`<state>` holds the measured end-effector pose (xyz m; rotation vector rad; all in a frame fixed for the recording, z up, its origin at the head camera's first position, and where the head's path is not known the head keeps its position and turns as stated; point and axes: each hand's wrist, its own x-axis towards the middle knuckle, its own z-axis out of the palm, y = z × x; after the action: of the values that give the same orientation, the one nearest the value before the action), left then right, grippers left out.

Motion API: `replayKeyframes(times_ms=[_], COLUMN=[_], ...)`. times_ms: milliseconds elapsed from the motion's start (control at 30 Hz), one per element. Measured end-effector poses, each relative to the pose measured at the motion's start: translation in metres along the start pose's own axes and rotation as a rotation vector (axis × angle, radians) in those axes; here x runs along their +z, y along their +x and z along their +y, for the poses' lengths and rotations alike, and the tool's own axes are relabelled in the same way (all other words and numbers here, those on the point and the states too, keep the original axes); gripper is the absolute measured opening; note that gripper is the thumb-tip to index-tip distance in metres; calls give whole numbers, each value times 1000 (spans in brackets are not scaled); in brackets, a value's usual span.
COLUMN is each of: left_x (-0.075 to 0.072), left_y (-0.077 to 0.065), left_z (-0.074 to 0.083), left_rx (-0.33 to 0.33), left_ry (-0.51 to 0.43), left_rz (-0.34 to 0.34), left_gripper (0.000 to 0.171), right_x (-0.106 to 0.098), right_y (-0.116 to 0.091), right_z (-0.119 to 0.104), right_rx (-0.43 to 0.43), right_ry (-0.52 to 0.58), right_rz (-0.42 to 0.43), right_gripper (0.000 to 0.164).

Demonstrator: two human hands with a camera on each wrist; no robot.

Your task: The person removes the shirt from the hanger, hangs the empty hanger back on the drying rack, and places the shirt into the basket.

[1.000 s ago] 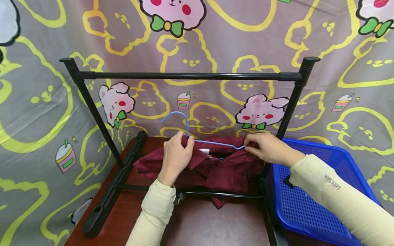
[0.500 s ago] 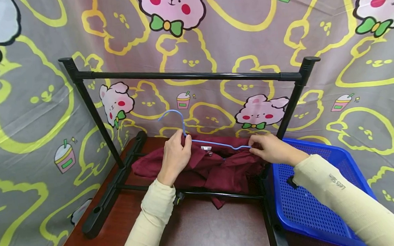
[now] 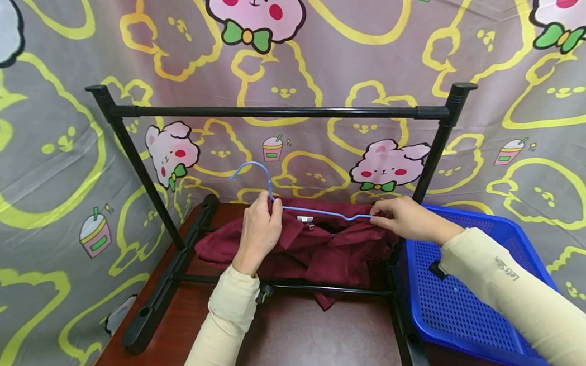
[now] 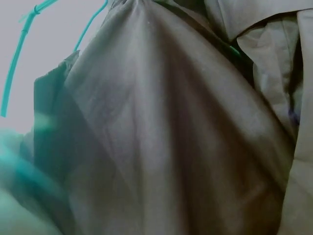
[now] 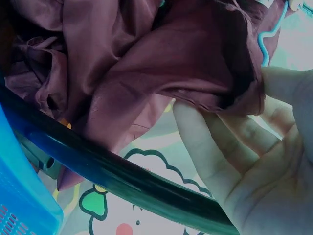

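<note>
- So the hanger [image 3: 315, 211] is the blue wire one, held just above the shirt [image 3: 333, 261], below the rack's [image 3: 278, 113] top bar and well apart from it.
- Its long axis runs left to right, dipping a bit toward the right in the head view.
- The hook [image 3: 269, 181] sticks up at the left, curling over so its free end points left and down.
- Left hand [image 3: 260, 224] is clamped on the hanger at the base of the hook, collar bunched right beside it.
- Right hand [image 3: 410, 219] has the hanger's right arm pinched, with the shirt's edge over its fingers.
- Shirt's maroon, stretched sideways too, one pointed corner poking toward the wearer under the rack's lower bar.
- Blue basket [image 3: 462, 312] sits just right of the rack.
</note>
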<state>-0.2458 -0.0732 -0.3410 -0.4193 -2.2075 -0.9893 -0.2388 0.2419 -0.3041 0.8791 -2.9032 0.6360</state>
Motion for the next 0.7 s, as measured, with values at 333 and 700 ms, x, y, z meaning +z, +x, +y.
replayKeyframes(times_ms=[333, 700], left_x=[2, -2], left_y=[1, 1], left_z=[2, 0], left_rx=[20, 37], left_ry=[46, 30], left_rz=[-15, -26], left_gripper=[20, 20], right_x=[-3, -3], right_y=[1, 3], right_z=[5, 3], right_rx=[73, 97], right_ry=[44, 90], right_rz=[-66, -82], right_gripper=[13, 10])
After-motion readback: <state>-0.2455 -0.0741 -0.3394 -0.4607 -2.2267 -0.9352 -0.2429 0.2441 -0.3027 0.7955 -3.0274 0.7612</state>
